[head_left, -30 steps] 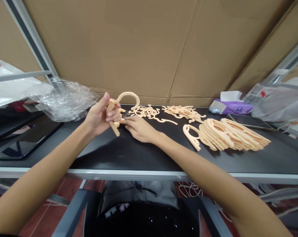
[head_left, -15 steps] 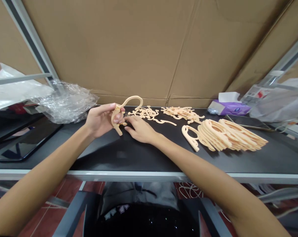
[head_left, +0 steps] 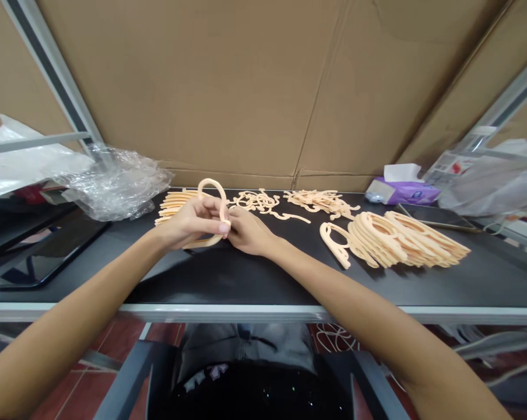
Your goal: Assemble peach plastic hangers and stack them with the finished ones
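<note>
In the head view, my left hand [head_left: 193, 220] is closed around a beige plastic hanger [head_left: 222, 201] whose curved hook rises above the fingers. Part of it curves out below the hand, and the middle is covered by the fingers. Close against the hanger's right side is my right hand [head_left: 248, 232], its fingers curled in and mostly hidden; what they pinch cannot be made out. Behind my left hand lies a row of beige hanger parts [head_left: 171, 204]. Small curved beige pieces [head_left: 257, 201] are heaped just beyond my right hand.
Another heap of beige parts [head_left: 320, 201] lies farther right. Folded beige hangers [head_left: 377, 239] are stacked on the black table [head_left: 255, 286]. At the back right are a purple tissue box [head_left: 407, 191] and a tablet [head_left: 438, 217]. Clear plastic wrap [head_left: 119, 181] and a dark phone-like device [head_left: 45, 251] are left.
The hanger has turned and dropped lower in my left hand, its hook now nearer upright. My right hand has come against it. The row of parts behind the left hand now shows.
</note>
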Demonstrator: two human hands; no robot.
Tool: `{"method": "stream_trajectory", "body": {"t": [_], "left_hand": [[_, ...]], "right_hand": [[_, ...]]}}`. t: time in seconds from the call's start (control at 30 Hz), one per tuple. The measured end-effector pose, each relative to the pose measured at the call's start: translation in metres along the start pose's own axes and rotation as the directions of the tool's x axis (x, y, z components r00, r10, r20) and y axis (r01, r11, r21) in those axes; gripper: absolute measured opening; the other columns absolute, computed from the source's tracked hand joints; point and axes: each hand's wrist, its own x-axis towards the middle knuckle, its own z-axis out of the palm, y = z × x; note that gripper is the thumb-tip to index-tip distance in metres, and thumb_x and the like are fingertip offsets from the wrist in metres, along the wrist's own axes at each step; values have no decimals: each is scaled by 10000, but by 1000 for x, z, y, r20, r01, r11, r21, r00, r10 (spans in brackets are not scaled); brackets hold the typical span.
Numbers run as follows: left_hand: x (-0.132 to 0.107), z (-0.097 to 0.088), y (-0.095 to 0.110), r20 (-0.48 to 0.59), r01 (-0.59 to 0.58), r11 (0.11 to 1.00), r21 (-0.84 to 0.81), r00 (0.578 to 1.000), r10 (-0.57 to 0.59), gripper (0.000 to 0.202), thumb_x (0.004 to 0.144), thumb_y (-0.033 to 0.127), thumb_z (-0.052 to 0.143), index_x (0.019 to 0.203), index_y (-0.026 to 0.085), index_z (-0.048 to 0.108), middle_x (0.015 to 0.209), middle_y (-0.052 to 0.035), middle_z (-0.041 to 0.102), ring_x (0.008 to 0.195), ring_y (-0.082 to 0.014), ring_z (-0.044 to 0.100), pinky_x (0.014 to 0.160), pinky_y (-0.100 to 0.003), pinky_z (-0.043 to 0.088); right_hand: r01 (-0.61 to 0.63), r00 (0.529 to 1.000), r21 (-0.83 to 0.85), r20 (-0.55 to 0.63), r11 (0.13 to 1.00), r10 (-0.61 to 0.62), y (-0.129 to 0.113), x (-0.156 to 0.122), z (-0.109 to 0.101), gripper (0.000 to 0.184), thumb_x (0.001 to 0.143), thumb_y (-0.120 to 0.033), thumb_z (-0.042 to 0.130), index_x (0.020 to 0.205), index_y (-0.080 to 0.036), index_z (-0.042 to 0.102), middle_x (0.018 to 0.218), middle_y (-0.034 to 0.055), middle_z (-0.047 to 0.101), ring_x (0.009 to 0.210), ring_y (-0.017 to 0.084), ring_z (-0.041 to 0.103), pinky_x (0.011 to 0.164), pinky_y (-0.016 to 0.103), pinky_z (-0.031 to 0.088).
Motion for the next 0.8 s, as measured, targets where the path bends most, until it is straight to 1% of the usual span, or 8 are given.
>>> {"method": "stream_trajectory", "body": {"t": [0.1,0.23,0.33,0.4,0.47,0.57,0.73,0.8], "left_hand": [[1,4,-2,11,43,995,86,999,-44,275,648,262,880,739,140,650,666,-12,678,608,-104,618,597,-205,484],[2,5,-9,38,62,973,221,997,-72,284,648,299,877,725,131,661,690,-3,662,633,-96,601,637,-215,493],[3,5,-16,35,64,952,300,996,-78,304,657,330,862,709,132,638,685,-2,639,625,-101,586,613,-224,482],[3,6,-19,24,97,932,350,993,-112,323,651,350,857,695,132,623,648,0,620,583,-99,563,557,-219,451],[2,8,-20,15,140,914,380,988,-157,336,641,365,853,684,129,619,619,1,611,541,-91,537,508,-208,407],[3,12,-20,2,172,907,384,982,-187,341,634,374,850,682,129,619,619,-1,613,537,-87,528,497,-203,382],[5,14,-18,-53,162,900,404,987,-154,340,626,375,846,671,136,607,628,0,611,558,-92,531,519,-213,392],[5,13,-19,-76,161,894,419,987,-142,337,629,371,840,668,138,600,614,7,599,547,-89,519,509,-211,380]], "right_hand": [[-123,991,-43,-62,992,120,-3,0,-5,136,927,-214,538,970,-180,662,1036,103,684,962,222,592,838,327,450],[-313,946,-86,-121,946,302,-5,0,-24,140,909,-216,545,988,-188,658,938,75,698,846,206,601,754,305,423],[-359,928,-68,-133,931,348,0,-4,-45,193,900,-234,566,1056,-196,672,910,51,720,805,193,613,719,290,407],[-348,936,-54,-70,936,344,4,-8,-60,212,892,-216,577,1061,-202,704,942,47,741,820,180,631,745,285,413],[-351,931,-82,79,933,357,8,-12,-74,168,867,-188,594,938,-207,745,936,40,750,824,176,637,743,281,413],[-384,876,-167,244,908,416,11,-18,-92,181,805,-109,612,859,-203,757,872,36,747,780,172,628,697,277,411],[-500,742,-221,390,838,545,15,-25,-107,206,700,-69,699,854,-191,760,875,38,749,766,168,641,656,257,429],[-504,752,-208,371,838,545,14,-24,-105,158,727,-137,722,868,-193,763,909,41,753,786,168,645,668,255,427]]}}
